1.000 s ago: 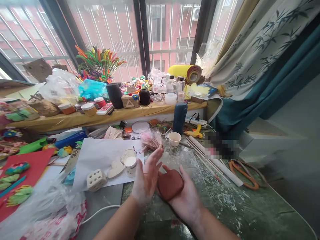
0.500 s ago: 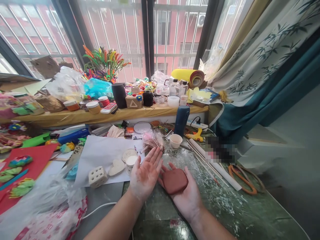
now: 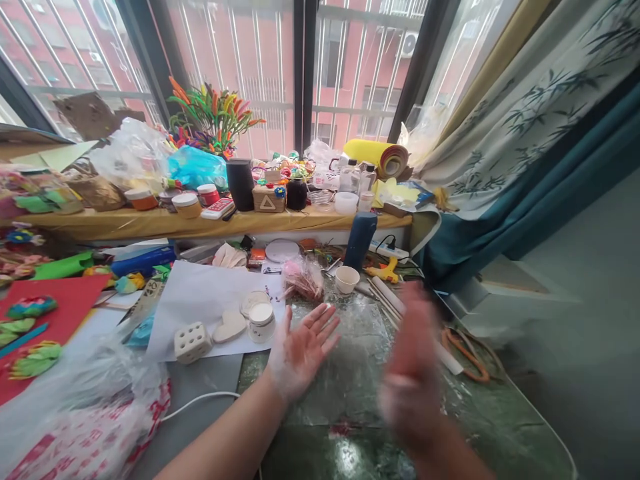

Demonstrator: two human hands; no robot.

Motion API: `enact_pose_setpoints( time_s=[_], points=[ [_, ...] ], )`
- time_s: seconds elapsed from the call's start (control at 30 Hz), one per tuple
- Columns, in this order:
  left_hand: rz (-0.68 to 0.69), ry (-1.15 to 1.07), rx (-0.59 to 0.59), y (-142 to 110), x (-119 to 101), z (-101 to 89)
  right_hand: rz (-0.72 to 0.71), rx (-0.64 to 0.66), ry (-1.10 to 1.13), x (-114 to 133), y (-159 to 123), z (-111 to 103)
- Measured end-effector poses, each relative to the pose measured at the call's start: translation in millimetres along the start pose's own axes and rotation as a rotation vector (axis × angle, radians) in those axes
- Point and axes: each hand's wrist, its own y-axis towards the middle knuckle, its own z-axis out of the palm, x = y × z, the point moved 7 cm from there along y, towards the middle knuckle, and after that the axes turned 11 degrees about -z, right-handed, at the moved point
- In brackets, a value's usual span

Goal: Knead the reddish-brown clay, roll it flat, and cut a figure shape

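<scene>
Head view: right hand (image 3: 413, 363) now blurred, shifted right

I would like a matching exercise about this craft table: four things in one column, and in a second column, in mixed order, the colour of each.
Things:
1. left hand
2. glue gun
3. tall bottle
4. cube with holes

Descriptions:
A. dark blue, upright
B. cream, on the white paper
C. yellow, behind the sticks
D. open, palm up, dusted white

Pairs: 1-D, 2-C, 3-A, 4-B
</scene>
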Motion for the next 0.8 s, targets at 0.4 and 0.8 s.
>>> enact_pose_setpoints(
  time_s=[0.4, 0.8],
  points=[
    [0.373, 0.377, -0.217, -12.6, -15.0, 3.7, 0.884, -0.238, 0.716, -107.8, -84.6, 68.9],
    [0.327, 0.303, -0.254, -7.0, -11.5, 2.8, 0.737, -0.322, 0.819, -82.3, -34.5, 32.1]
  ],
)
